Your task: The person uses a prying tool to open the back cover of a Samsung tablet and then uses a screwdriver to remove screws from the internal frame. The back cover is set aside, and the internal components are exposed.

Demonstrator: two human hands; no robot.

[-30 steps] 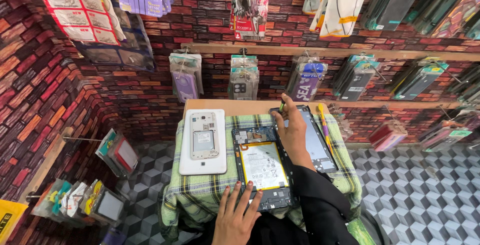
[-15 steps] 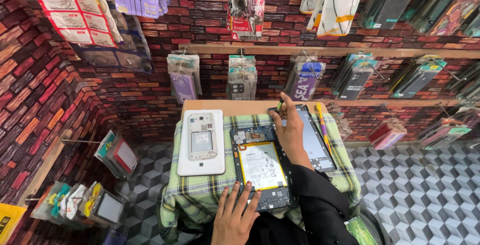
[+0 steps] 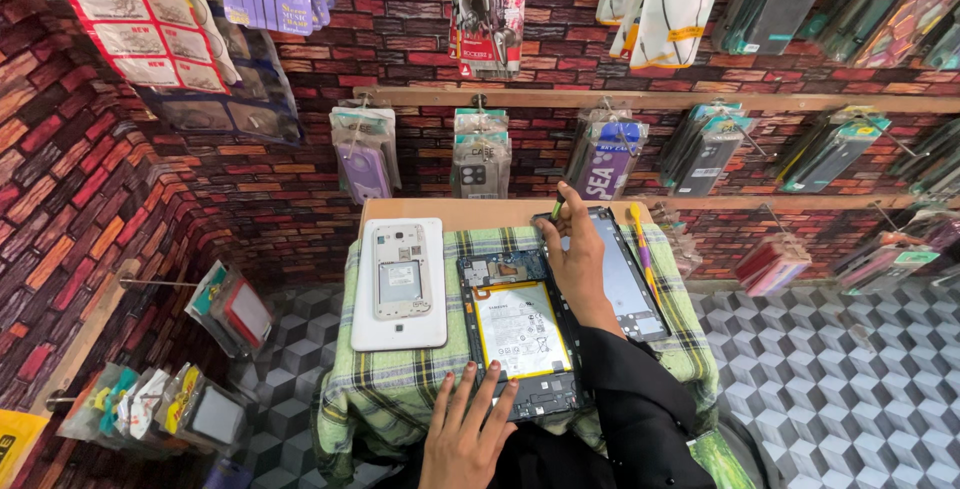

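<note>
**Black sleeve, painted nails**

The left hand (image 3: 468, 441) is bare to the wrist, with no ring or watch showing, and its nails carry dark reddish polish. The right hand (image 3: 578, 261) is also bare; behind it a long, loose black fabric sleeve (image 3: 640, 404) covers the whole forearm, plain and softly folded.

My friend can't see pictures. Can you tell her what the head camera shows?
A person's left hand rests on an opened tablet on a checked cloth, while the right hand holds a small tool over a detached screen. A white back cover lies alongside.
</note>
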